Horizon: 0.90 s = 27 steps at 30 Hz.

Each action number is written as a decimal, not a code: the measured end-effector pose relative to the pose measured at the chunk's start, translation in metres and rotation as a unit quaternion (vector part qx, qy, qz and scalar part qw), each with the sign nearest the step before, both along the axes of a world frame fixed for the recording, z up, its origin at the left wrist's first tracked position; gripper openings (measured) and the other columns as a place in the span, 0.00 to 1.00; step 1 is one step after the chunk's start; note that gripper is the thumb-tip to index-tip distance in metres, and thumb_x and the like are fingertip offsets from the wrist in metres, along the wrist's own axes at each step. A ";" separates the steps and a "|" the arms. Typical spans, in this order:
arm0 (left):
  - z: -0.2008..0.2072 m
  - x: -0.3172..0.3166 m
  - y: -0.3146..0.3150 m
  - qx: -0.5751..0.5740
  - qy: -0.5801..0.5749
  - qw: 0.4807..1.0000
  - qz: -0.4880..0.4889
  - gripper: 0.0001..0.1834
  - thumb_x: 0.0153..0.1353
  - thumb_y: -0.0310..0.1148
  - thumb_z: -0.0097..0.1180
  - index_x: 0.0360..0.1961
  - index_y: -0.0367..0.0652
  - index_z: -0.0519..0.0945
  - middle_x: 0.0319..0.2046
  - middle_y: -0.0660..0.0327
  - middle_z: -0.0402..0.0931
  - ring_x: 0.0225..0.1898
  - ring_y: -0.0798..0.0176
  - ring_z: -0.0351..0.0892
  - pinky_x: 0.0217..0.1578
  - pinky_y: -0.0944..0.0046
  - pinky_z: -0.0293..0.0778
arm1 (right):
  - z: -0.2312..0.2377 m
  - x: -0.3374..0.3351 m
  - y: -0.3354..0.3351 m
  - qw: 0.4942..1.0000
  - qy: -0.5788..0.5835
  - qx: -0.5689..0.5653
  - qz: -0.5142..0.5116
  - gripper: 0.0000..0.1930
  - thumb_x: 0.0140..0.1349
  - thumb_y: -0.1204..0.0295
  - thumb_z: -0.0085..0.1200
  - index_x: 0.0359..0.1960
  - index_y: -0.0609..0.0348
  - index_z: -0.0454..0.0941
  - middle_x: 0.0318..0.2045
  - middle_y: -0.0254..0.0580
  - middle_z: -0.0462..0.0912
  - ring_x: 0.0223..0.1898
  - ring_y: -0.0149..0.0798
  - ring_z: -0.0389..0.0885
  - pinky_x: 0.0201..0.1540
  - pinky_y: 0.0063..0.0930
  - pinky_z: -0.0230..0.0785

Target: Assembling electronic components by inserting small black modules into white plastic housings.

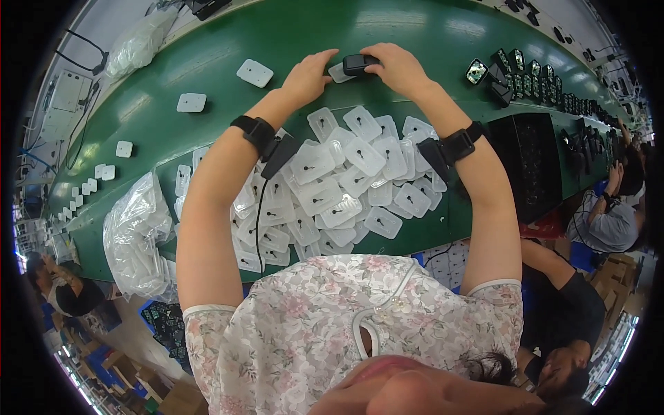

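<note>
At the far middle of the green table, my right hand (399,67) grips a small black box-shaped housing (355,65) between thumb and fingers. Just left of the housing, and partly under it, lies a translucent white plastic tray (339,74). My left hand (308,75) is curved beside that tray with thumb and fingers apart; the thumb tip is close to its edge, and I cannot tell if it touches. Between my forearms spreads a heap of similar white trays (342,181), each with a small black piece on it. Both wrists wear black strapped devices.
White boxes (255,72) stand in a line along the left of the green table (228,52). A clear plastic bag (138,228) lies at the left edge. On the right are a black bin (527,162) and black housings with circuit boards (503,86). A co-worker (561,304) sits close on the right.
</note>
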<state>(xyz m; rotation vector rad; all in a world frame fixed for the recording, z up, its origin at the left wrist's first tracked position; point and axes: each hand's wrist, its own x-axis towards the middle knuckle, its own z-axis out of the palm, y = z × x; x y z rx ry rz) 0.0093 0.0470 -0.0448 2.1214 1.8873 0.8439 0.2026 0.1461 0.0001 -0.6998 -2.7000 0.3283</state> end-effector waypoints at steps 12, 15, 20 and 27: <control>-0.007 -0.004 -0.023 -0.024 0.034 0.998 -0.038 0.31 0.51 0.15 0.44 0.59 0.44 0.62 0.60 0.58 0.59 0.61 0.55 0.59 0.58 0.61 0.60 | -0.011 -0.035 0.016 0.993 -0.081 -0.018 0.085 0.16 0.51 0.73 0.54 0.43 0.56 0.75 0.42 0.40 0.78 0.46 0.44 0.72 0.50 0.34 0.65; -0.006 -0.002 -0.025 -0.038 0.086 0.995 -0.028 0.31 0.50 0.15 0.43 0.59 0.42 0.62 0.60 0.57 0.59 0.62 0.57 0.57 0.58 0.60 0.58 | -0.011 -0.037 0.017 0.991 -0.098 -0.021 0.086 0.16 0.51 0.73 0.54 0.43 0.56 0.75 0.42 0.40 0.78 0.46 0.44 0.72 0.50 0.34 0.65; -0.008 0.000 -0.027 -0.041 0.176 0.983 -0.019 0.31 0.51 0.19 0.43 0.60 0.41 0.60 0.61 0.58 0.58 0.63 0.59 0.55 0.59 0.58 0.56 | -0.016 -0.042 0.011 0.987 -0.115 0.044 0.102 0.15 0.50 0.74 0.54 0.42 0.56 0.76 0.39 0.38 0.78 0.45 0.42 0.73 0.45 0.33 0.69; -0.005 0.004 -0.032 -0.020 0.312 0.949 -0.024 0.30 0.54 0.25 0.43 0.61 0.38 0.58 0.62 0.58 0.56 0.63 0.59 0.55 0.60 0.57 0.55 | -0.026 -0.036 0.006 0.982 -0.088 0.130 0.109 0.15 0.48 0.76 0.53 0.41 0.53 0.74 0.40 0.33 0.77 0.43 0.39 0.74 0.42 0.31 0.70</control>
